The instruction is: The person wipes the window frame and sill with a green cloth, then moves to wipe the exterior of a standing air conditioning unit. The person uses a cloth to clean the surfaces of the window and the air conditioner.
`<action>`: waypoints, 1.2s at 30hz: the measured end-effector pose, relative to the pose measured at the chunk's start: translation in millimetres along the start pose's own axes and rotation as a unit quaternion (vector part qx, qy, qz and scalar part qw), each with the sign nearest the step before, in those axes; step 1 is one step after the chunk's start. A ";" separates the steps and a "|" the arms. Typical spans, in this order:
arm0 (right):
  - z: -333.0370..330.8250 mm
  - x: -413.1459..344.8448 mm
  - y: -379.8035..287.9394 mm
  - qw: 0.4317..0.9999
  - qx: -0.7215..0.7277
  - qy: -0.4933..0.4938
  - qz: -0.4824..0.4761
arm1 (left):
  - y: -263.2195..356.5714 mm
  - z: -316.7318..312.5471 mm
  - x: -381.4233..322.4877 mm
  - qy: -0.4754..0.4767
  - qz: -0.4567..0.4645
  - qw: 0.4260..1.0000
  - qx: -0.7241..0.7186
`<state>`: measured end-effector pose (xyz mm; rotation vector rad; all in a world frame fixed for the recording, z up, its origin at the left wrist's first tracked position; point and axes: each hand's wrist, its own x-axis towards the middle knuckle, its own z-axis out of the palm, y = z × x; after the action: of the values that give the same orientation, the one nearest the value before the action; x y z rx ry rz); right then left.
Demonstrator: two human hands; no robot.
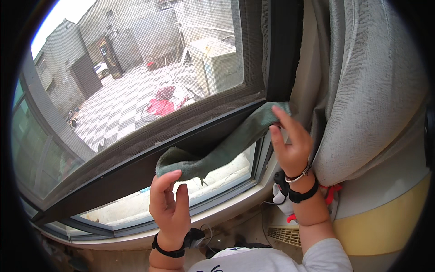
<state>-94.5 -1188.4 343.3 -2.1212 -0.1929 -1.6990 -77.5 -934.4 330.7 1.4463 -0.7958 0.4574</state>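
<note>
A green cloth (224, 146) is stretched slantwise along the dark window frame (136, 170), its folded left end standing up in a loop. My left hand (171, 200) is at the cloth's lower left end, with the index fingertip against its edge and the thumb apart; the other fingers are partly hidden. At the upper right end, my right hand (292, 142) touches the cloth with its fingers, the thumb just below. Whether either hand pinches the cloth firmly is hard to see. Both wrists wear black straps.
An insect screen (153, 61) fills the upper window, with a paved yard beyond. Grey curtains (370, 88) hang close to my right hand. A lower glass pane (217, 180) lies under the cloth. Below the right forearm are a yellowish grille (283, 235) and a thin cable.
</note>
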 end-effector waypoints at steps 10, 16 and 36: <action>20.7 6.0 -25.4 0.993 -0.027 -0.042 -0.105 | -4.2 -5.3 -9.0 0.015 -0.044 0.999 -0.004; 25.6 17.7 -31.2 0.989 -0.093 -0.040 -0.112 | 1.7 -9.6 -5.8 0.005 0.009 0.997 0.071; 57.3 16.0 -79.6 0.982 -0.136 -0.029 -0.126 | 4.0 -59.1 -33.0 0.084 0.035 0.980 0.179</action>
<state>-67.4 -1095.8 367.3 -2.4363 -0.2694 -1.8988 -90.6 -870.2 313.4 1.6890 -0.6507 0.7969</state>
